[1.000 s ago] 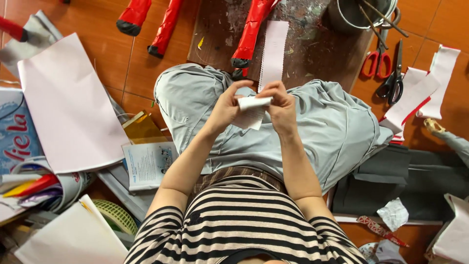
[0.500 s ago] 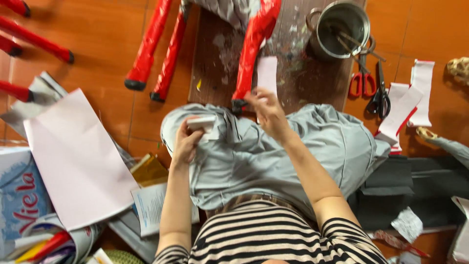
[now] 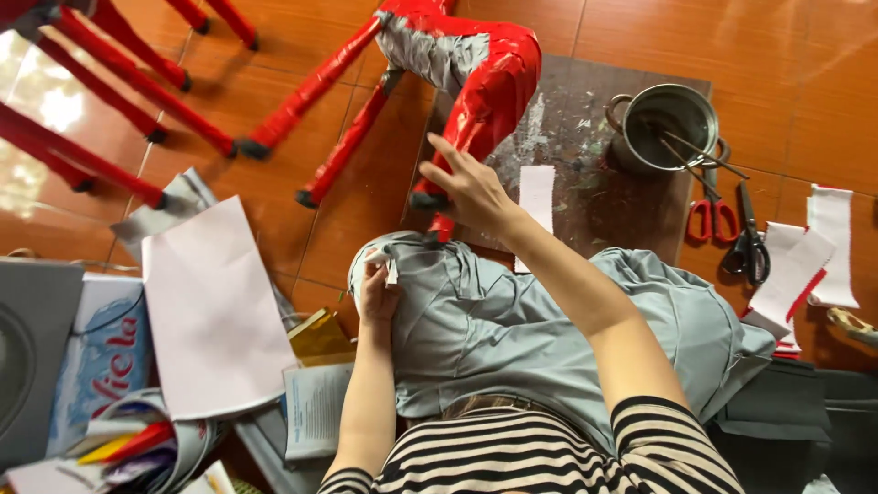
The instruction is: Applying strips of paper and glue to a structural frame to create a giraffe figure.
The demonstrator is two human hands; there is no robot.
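While pressing open right hand (image 3: 471, 187) on red-wrapped figure leg (image 3: 476, 110), left hand (image 3: 377, 288) pinching small paper scrap (image 3: 391, 271). Mostly red already; grey patch (image 3: 430, 55) left bare.

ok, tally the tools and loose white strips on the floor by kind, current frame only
Scissors, red-handled: 1
Scissors, black-handled: 1
Metal pot: 1
White paper strip on the board: 1
White strips at right: at least 2, overlapping
Large white sheet: 1
Total: at least 7
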